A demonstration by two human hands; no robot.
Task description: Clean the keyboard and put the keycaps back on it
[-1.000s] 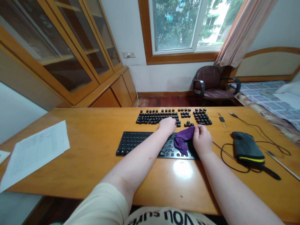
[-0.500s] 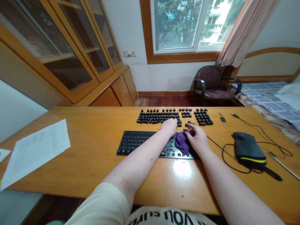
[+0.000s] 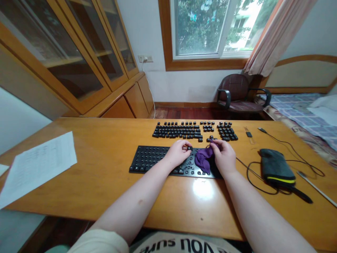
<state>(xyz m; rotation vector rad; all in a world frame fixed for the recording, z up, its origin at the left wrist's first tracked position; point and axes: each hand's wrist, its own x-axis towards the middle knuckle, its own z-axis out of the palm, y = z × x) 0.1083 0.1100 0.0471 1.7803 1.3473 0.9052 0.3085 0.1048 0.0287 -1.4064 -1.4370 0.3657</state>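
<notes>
A black keyboard base (image 3: 151, 158) lies on the wooden desk, most of its keycaps off. My left hand (image 3: 178, 153) is above its middle, pinching a black keycap (image 3: 190, 148) between thumb and fingers. To the right, my right hand (image 3: 224, 154) grips the upper end of a crumpled purple cloth (image 3: 203, 161). The rest of that cloth drapes over the right part of the keyboard base. Behind the base, loose black keycaps (image 3: 177, 132) are set out in rows that follow a keyboard's layout.
At the right lie a dark grey pouch (image 3: 277, 166) with a yellow edge, a black cable (image 3: 291, 141), a white-handled brush-like stick (image 3: 317, 188) and a small wire keycap puller (image 3: 249, 134). Printed papers (image 3: 39, 165) rest at the left. A chair (image 3: 235, 93) stands beyond the desk.
My left hand has come back from the keycap rows toward me and left, now with a keycap in its fingers. My right hand has stayed with the cloth, pinching its upper end.
</notes>
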